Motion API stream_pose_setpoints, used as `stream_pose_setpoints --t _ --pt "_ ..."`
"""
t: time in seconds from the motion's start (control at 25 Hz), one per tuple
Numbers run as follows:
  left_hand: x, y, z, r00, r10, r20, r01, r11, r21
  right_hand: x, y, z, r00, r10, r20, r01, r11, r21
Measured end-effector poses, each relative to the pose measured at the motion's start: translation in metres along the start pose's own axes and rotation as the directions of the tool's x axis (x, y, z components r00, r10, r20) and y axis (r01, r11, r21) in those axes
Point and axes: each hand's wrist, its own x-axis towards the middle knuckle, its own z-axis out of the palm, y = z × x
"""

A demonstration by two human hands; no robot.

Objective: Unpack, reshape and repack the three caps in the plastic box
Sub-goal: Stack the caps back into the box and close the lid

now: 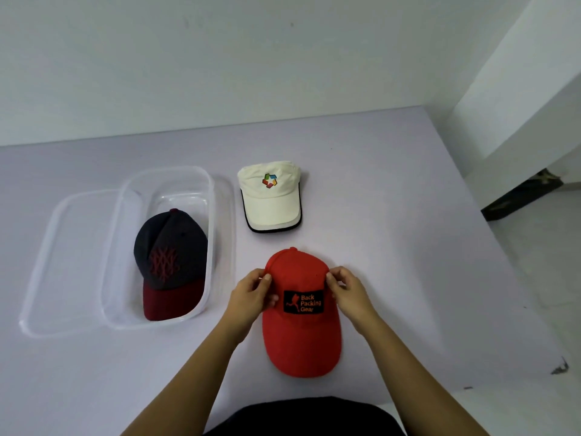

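Red cap (301,313) on bench (408,247); I've got left hand (251,297) and right hand (345,292) pinching its crown sides. Soft, light fabric; grip the crown. White cap (270,196) beyond. Navy cap (171,262) inside plastic box (217,215).

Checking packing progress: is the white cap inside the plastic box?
No, the white cap lies on the table right of the plastic box.

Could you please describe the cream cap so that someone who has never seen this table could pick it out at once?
Start at the clear plastic box on the pale table, then look just right of its far end. The cream cap lies there on the bare tabletop, untouched. It alone is pale, with a multicoloured logo and dark-edged brim; the navy cap is inside the box, the red cap between both hands.
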Motion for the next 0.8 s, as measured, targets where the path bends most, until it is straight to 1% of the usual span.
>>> stream_pose_setpoints --t 0.08,0.12,0.2,0.28,0.32,0.4,0.48,0.52,0.6,0.68,0.8 --pt "-0.002 0.004 -0.003 0.998 0.005 -0.060 0.000 0.997 0.076 -0.003 -0.003 0.000 0.994 -0.011 -0.105 0.011 1.000 -0.003" --pt "-0.002 0.006 -0.005 0.995 0.028 -0.096 -0.017 0.993 0.118 -0.003 -0.006 -0.001 0.992 -0.019 -0.122 0.018 1.000 -0.007" --pt "0.000 0.009 -0.010 0.985 0.090 -0.150 -0.059 0.978 0.200 0.000 -0.012 -0.003 0.997 -0.021 -0.078 0.019 1.000 -0.022" --pt "0.001 0.010 -0.013 0.980 0.103 -0.167 -0.063 0.971 0.229 0.003 -0.016 -0.003 1.000 -0.009 -0.016 0.008 1.000 -0.023" --pt "0.001 0.010 -0.014 0.982 0.083 -0.170 -0.045 0.975 0.215 0.004 -0.018 -0.004 1.000 -0.002 0.001 0.002 1.000 -0.022" --pt "0.002 0.012 -0.014 0.988 -0.021 -0.155 0.040 0.992 0.121 0.006 -0.022 -0.003 1.000 0.013 0.028 -0.013 1.000 -0.021" --pt "0.002 0.015 -0.010 0.988 -0.124 -0.093 0.127 0.992 0.019 0.005 -0.025 0.000 0.997 0.046 0.063 -0.042 0.997 -0.061" --pt "0.001 0.015 -0.008 0.988 -0.138 -0.073 0.137 0.990 -0.019 0.004 -0.025 0.004 0.996 0.064 0.065 -0.057 0.994 -0.097" --pt "0.001 0.014 -0.005 0.989 -0.118 -0.084 0.111 0.990 -0.088 0.003 -0.023 0.010 0.998 0.064 0.000 -0.064 0.986 -0.151" --pt "0.001 0.011 -0.006 0.992 -0.085 -0.095 0.074 0.991 -0.114 0.005 -0.019 0.012 0.997 0.051 -0.063 -0.060 0.986 -0.154" --pt "0.004 0.006 -0.009 0.994 -0.070 -0.081 0.058 0.988 -0.146 0.007 -0.020 0.011 0.995 0.096 -0.035 -0.098 0.994 -0.058"
